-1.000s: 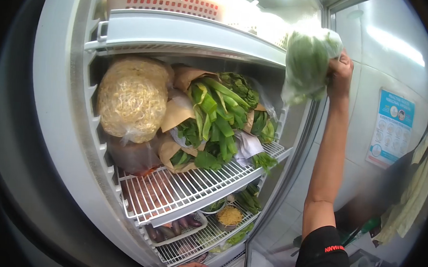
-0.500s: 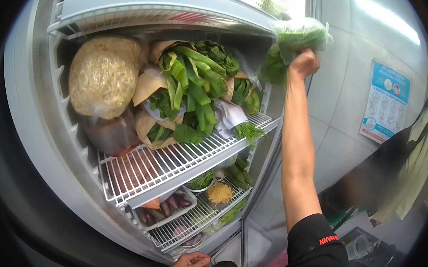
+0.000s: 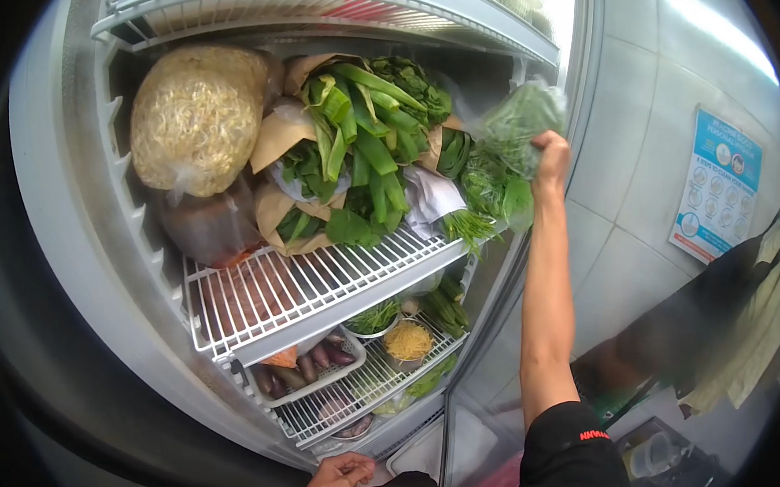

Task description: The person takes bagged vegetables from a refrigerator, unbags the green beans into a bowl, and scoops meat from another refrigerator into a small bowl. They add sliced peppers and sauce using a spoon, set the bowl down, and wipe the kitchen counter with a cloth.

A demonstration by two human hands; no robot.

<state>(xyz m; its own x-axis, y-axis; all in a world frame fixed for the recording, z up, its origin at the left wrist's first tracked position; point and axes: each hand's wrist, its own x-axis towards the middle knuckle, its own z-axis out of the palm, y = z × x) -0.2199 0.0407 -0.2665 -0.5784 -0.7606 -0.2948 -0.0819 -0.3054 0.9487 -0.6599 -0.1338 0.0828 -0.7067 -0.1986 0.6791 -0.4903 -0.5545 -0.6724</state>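
Observation:
My right hand [image 3: 550,159] is closed on a clear plastic bag of leafy greens [image 3: 522,122] at the right end of the middle fridge shelf [image 3: 344,281]. Stems and leaves stick out from the bag's lower side, close to a paper-wrapped bunch of thin green herbs [image 3: 466,225]. My left hand [image 3: 340,479] is low at the bottom of the view, in front of the fridge. Its fingers are curled in, and nothing shows in them.
On the middle shelf are a big bag of bean sprouts [image 3: 198,119] and long green leaves [image 3: 373,141] in brown paper. Below stand a basket of eggplants [image 3: 327,357] and a bowl of yellow shreds [image 3: 409,341]. The glass door [image 3: 486,425] is on the right.
My right hand has brought the bag of greens down and inward, from beside the upper shelf edge to the middle shelf's right end. My left hand stays low, with its fingers curled.

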